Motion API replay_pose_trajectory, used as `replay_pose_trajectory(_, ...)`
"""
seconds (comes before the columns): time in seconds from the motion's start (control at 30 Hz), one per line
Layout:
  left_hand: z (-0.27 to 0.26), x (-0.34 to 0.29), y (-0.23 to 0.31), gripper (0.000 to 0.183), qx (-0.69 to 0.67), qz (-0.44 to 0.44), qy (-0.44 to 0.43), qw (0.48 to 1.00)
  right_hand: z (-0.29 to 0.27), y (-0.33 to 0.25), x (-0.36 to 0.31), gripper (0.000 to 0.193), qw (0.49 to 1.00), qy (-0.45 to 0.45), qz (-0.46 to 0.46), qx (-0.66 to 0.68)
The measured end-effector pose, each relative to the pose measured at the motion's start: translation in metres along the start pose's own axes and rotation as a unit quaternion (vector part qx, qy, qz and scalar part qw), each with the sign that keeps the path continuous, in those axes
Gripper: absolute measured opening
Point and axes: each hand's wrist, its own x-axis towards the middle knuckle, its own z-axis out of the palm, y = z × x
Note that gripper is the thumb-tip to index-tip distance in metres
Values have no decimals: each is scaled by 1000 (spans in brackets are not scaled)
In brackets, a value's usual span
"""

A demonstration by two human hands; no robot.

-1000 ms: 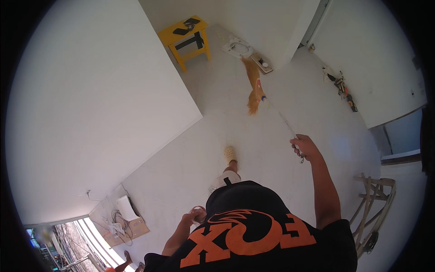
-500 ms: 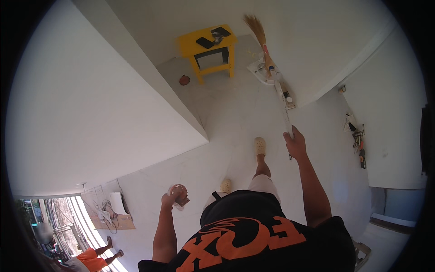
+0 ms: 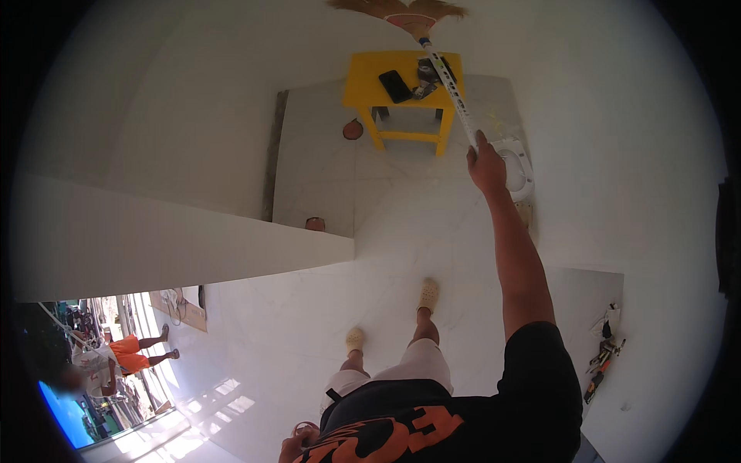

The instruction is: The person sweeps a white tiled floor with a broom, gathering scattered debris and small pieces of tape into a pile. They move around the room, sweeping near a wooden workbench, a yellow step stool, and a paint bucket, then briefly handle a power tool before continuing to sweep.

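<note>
My right hand is wrapped round the white patterned handle of a broom. The broom is raised, its spread straw head near the far wall, and its handle crosses the view of a yellow stool-like table. On that table lie a black phone and some dark crumpled items. Low at the bottom edge, my left hand is close to my shirt, fingers curled round a round reddish thing, mostly hidden now; the earlier view showed clear film on it.
A white toilet stands right of my right hand. Reddish round things lie on the tiled floor. A white partition juts in from the left. Hand tools lie at right. Another person is by the bright doorway.
My right hand has swung up and forward, lifting the broom from beside the toilet to above the yellow table. My left hand has dropped toward the bottom edge. The view has turned.
</note>
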Motion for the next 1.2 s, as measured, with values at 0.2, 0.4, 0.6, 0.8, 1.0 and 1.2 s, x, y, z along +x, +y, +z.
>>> replay_pose_trajectory(0.2, 76, -87, 46, 91, -12, -34, 3, 999, 69, 37, 109, 53, 993, -87, -41, -64)
replay_pose_trajectory(0.4, 106, -132, 82, 92, -11, -45, 7, 999, 115, 74, 161, 53, 983, -147, -53, -93)
replay_pose_trajectory(0.6, 114, -155, 92, 93, -7, -69, 16, 997, 149, 116, 179, 54, 973, -179, -11, -143)
replay_pose_trajectory(0.8, 111, -164, 73, 94, -6, -86, 24, 996, 159, 123, 174, 57, 965, -180, 64, -179)
replay_pose_trajectory(1.0, 82, -162, 33, 95, -11, -75, 45, 996, 142, 118, 88, 50, 998, 23, 17, -64)
replay_pose_trajectory(1.2, 62, -130, 48, 94, -30, 7, 79, 996, 92, 155, -197, 38, 942, -313, 93, -82)
